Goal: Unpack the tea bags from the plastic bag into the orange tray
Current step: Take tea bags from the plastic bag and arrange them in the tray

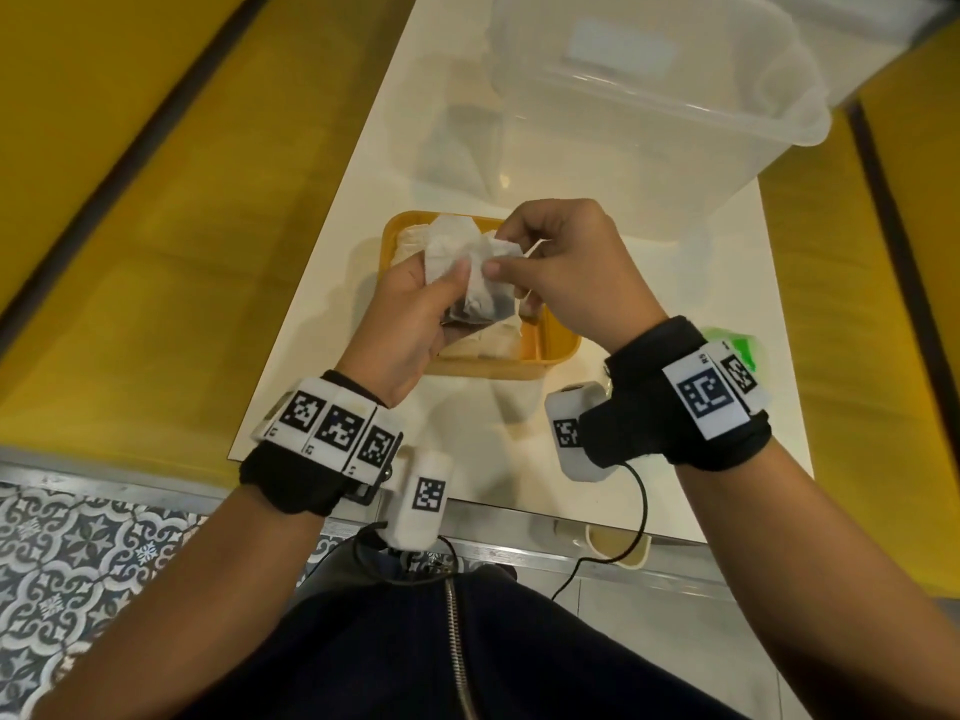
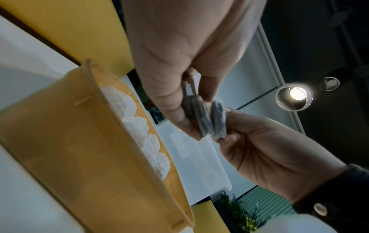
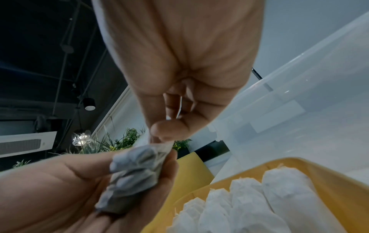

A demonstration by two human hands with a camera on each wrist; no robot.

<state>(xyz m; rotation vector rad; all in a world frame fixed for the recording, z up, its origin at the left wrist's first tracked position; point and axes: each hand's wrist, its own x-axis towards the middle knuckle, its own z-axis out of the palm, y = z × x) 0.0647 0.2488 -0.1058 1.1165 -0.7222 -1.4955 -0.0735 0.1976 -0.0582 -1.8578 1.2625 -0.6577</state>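
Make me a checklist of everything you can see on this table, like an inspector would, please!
Surface: white table, yellow seats either side.
Job's things: orange tray already holds a row of white tea bags; a bunch of tea bags is held above it. The plastic bag itself cannot be told apart.
Clutter: big clear plastic tub behind the tray; something green by the right wrist, too hidden to name; a cup at the near edge.
Hands: left hand grips the bunch; right hand pinches its top.
Cables: black wires hang from the wrist cameras.
Surroundings: patterned tile floor, plants, ceiling lamp.
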